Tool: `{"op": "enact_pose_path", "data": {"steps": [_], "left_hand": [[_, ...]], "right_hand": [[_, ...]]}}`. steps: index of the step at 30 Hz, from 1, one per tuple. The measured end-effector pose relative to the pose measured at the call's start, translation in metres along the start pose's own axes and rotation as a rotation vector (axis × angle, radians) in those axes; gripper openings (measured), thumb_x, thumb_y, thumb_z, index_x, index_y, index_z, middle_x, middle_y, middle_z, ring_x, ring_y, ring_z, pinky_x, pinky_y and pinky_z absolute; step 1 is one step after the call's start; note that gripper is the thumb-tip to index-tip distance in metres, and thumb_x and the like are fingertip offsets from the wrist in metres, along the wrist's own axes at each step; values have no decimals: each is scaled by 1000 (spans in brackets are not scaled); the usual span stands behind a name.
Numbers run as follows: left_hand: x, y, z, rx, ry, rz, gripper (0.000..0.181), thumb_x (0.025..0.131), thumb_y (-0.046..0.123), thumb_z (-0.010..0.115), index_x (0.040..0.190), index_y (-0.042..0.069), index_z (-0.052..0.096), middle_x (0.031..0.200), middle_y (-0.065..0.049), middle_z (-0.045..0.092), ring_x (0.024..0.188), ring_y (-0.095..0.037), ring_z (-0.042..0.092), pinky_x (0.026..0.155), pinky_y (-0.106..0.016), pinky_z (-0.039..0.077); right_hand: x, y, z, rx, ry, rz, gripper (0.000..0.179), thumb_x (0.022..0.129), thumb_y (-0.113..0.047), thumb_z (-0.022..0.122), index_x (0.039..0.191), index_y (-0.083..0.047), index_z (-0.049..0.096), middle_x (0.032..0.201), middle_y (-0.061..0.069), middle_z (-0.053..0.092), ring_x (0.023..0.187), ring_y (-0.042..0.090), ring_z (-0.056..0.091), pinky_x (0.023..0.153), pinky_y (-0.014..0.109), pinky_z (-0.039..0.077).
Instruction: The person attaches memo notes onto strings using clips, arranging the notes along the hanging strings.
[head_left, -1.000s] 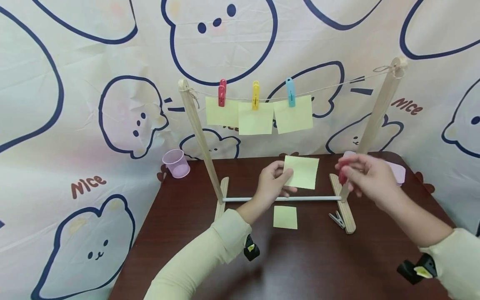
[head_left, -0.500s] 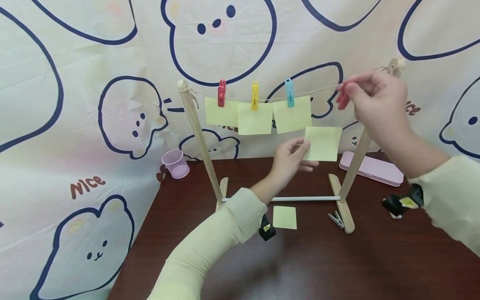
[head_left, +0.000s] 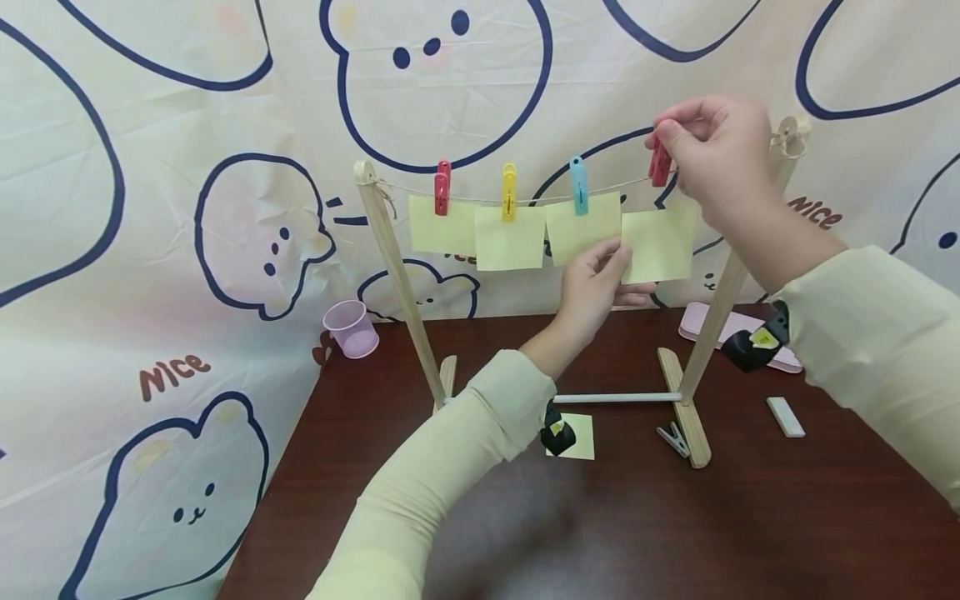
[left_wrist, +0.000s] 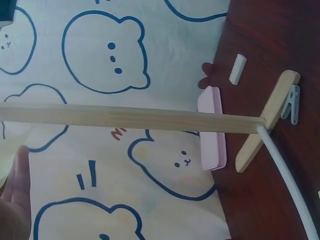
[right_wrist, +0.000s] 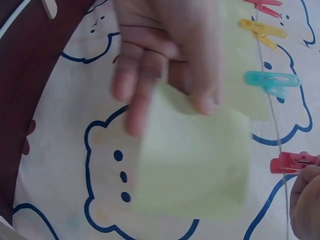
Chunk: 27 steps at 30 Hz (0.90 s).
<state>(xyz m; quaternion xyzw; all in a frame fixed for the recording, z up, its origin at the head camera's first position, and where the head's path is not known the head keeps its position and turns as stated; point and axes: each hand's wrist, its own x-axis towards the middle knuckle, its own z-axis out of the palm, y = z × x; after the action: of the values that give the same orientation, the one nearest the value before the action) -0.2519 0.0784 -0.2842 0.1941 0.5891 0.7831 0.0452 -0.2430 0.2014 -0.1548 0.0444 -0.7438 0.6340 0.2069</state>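
My left hand (head_left: 592, 283) pinches a yellow-green sticky note (head_left: 660, 243) by its left edge, just under the string (head_left: 637, 181). Above it, my right hand (head_left: 712, 150) pinches a red clothespin (head_left: 660, 162) at the string's level, to the right of the other pins. Three notes hang in a row from the string, under a red clothespin (head_left: 442, 187), a yellow clothespin (head_left: 509, 192) and a blue clothespin (head_left: 579, 185). In the right wrist view the held note (right_wrist: 195, 160) hangs apart from the red clothespin (right_wrist: 290, 163).
A wooden stand with a right post (head_left: 716, 321) carries the string. On the table lie a grey clothespin (head_left: 673, 440), another sticky note (head_left: 581, 425) partly behind the left wrist camera, a white block (head_left: 785, 417) and a pink case (head_left: 783, 360). A purple cup (head_left: 352, 329) stands at the back left.
The left hand has raised the sticky note up and to the right, toward the string. My right hand has lifted the red clothespin from low at the right post to the string, then moved left.
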Motion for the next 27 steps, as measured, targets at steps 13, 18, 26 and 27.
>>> {"op": "enact_pose_path", "data": {"steps": [13,18,26,27], "left_hand": [[7,16,2,-13,0,2,33,98,15,47,126,0,51,99,-10,64,78,-26,68,65,-32,55],[8,17,3,-12,9,-2,33,97,14,48,127,-1,51,99,-9,63,78,-26,68,64,-32,55],[9,14,3,-35,58,-21,29,93,11,56,119,-2,56,94,-11,66,79,-29,67,61,-32,55],[8,14,3,-38,65,-31,29,92,10,57,119,-2,57,94,-11,66,79,-29,67,61,-32,55]], "right_hand": [[-4,14,-5,-44,-38,77,29,80,-28,67,103,-10,68,88,-3,68,61,11,54,40,15,33],[-5,15,-8,-57,-77,65,36,81,-28,66,111,-9,66,90,-3,67,50,11,47,40,15,33],[-7,15,-16,-49,-207,19,47,87,-23,63,129,-4,53,100,0,65,41,12,44,38,18,35],[-7,15,-17,-48,-222,16,48,88,-23,63,131,-4,52,104,2,64,42,13,46,38,18,36]]}}
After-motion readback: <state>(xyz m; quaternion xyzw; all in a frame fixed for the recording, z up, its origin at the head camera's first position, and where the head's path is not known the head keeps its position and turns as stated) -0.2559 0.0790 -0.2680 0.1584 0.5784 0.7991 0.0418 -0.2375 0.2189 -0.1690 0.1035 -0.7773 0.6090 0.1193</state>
